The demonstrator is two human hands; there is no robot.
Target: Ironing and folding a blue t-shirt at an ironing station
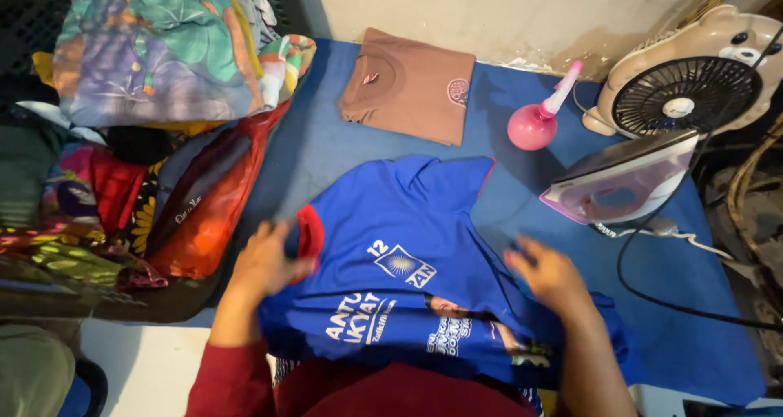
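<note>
Pinching the shirt (408, 262) at its red-trimmed sleeve, the left hand (265, 262) holds it taut; right hand (550, 274) fingers spread, flattening cloth beneath them, iron (624, 180) beyond.

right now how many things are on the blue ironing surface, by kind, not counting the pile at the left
Shirts: 2, a blue shirt under the left hand and right hand, and a folded brown shirt
Irons: 1, iron
Spray bottles: 1, pink bottle
Fans: 1, small fan
Total: 5
</note>
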